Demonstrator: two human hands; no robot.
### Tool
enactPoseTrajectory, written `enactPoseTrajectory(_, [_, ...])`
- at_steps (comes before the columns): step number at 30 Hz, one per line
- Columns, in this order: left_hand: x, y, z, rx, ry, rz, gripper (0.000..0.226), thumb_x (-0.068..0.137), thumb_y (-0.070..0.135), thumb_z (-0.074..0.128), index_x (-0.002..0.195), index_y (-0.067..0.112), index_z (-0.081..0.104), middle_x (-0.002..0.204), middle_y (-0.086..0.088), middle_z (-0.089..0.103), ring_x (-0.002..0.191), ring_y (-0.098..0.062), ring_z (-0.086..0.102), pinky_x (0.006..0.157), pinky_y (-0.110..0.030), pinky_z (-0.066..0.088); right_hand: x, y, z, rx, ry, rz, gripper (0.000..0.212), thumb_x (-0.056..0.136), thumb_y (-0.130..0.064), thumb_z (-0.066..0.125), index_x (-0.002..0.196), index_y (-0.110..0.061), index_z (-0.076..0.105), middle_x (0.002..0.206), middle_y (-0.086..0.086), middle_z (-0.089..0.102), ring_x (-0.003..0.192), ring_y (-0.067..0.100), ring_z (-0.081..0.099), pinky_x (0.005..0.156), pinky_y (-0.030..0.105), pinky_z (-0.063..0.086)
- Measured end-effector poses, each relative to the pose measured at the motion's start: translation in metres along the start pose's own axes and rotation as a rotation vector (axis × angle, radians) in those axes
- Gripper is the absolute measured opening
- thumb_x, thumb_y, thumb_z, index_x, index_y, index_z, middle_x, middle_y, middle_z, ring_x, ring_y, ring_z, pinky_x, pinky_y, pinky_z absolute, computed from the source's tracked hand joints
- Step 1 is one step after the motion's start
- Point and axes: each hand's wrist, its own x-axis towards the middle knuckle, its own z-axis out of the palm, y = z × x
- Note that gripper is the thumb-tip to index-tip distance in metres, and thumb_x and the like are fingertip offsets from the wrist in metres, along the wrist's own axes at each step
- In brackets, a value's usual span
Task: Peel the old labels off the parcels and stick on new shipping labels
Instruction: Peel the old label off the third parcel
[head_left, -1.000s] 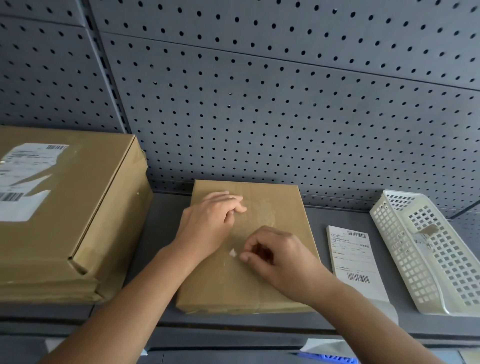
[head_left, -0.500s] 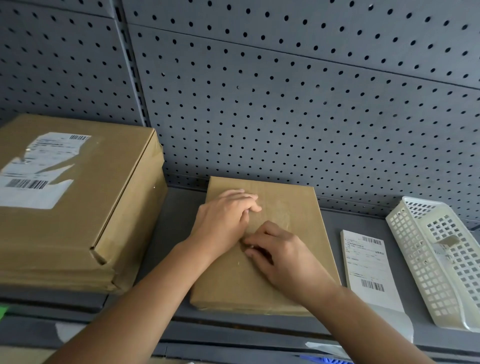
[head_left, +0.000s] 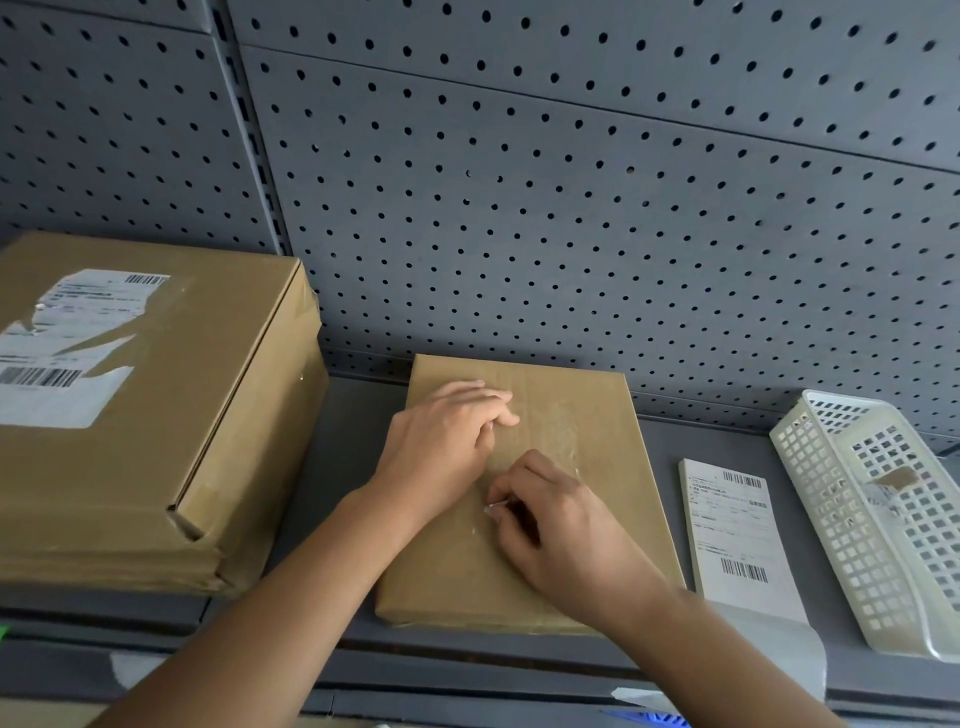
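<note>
A flat brown parcel (head_left: 582, 415) lies on the grey shelf (head_left: 353, 478) in the middle, with shiny glue residue on its top. My left hand (head_left: 441, 447) rests flat on the parcel's left part, fingers together. My right hand (head_left: 561, 530) is curled over the parcel's middle, its thumb and forefinger pinching a tiny white scrap of old label (head_left: 492, 506). A stack of new shipping labels (head_left: 732, 525) lies to the right of the parcel. At the left stands a large brown box (head_left: 156, 441) with a torn old label (head_left: 67, 343) on top.
A white perforated plastic basket (head_left: 852, 525) sits at the far right with crumpled label bits inside. A grey pegboard wall (head_left: 571, 208) rises behind the shelf. White backing paper (head_left: 800, 649) hangs over the shelf's front edge.
My right hand slid up to the left hand, then back a little toward me, now pinching a white scrap. The left hand stayed on the parcel. The camera view shifted left.
</note>
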Motion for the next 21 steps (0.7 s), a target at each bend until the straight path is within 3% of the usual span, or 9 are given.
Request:
enactPoseTrajectory(4, [-0.0009, 0.0006, -0.0007, -0.003, 0.006, 0.002, 0.034, 0.097, 0.017, 0.049, 0.108, 0.04, 0.07, 0.132, 0.033, 0.056, 0.133, 0.011, 0.036, 0.088, -0.018, 0.039, 0.0001, 0.0007, -0.0019, 0.041, 0.005, 0.018, 0.005, 0.088, -0.015, 0.061, 0.087, -0.017, 0.066, 0.091, -0.009, 0.056, 0.073, 0.008, 0.056, 0.069, 0.026, 0.049])
enactPoseTrajectory(8, [0.0004, 0.0008, -0.0011, 0.006, 0.0, 0.004, 0.034, 0.098, 0.017, 0.048, 0.11, 0.04, 0.07, 0.133, 0.033, 0.055, 0.133, 0.012, 0.035, 0.086, -0.015, 0.034, -0.0026, 0.0009, -0.0062, 0.114, 0.029, 0.03, 0.007, 0.09, -0.012, 0.064, 0.092, -0.017, 0.068, 0.093, -0.011, 0.058, 0.08, 0.005, 0.057, 0.073, 0.014, 0.044])
enactPoseTrajectory(13, [-0.0003, 0.0004, -0.0006, -0.002, 0.01, 0.001, 0.033, 0.098, 0.017, 0.049, 0.108, 0.04, 0.07, 0.131, 0.033, 0.057, 0.133, 0.012, 0.036, 0.086, -0.016, 0.037, -0.0015, 0.0016, 0.0002, 0.063, 0.014, 0.029, 0.008, 0.091, -0.016, 0.061, 0.094, -0.019, 0.068, 0.093, -0.012, 0.055, 0.073, 0.006, 0.054, 0.069, 0.02, 0.047])
enactPoseTrajectory(17, [-0.0005, 0.0012, -0.001, -0.007, 0.001, 0.004, 0.034, 0.097, 0.017, 0.049, 0.109, 0.04, 0.07, 0.132, 0.033, 0.056, 0.133, 0.012, 0.036, 0.088, -0.016, 0.037, -0.0027, -0.0003, -0.0045, 0.098, 0.002, 0.048, 0.007, 0.088, -0.017, 0.059, 0.083, -0.017, 0.065, 0.087, -0.011, 0.054, 0.07, 0.01, 0.054, 0.065, 0.016, 0.043])
enactPoseTrajectory(21, [-0.0005, 0.0008, -0.0013, -0.001, 0.008, 0.008, 0.034, 0.098, 0.017, 0.049, 0.109, 0.04, 0.07, 0.132, 0.033, 0.056, 0.133, 0.011, 0.036, 0.088, -0.014, 0.035, -0.003, 0.0001, -0.0065, 0.135, 0.044, 0.07, 0.008, 0.09, -0.017, 0.061, 0.091, -0.02, 0.068, 0.091, -0.014, 0.057, 0.077, 0.009, 0.057, 0.07, 0.017, 0.045])
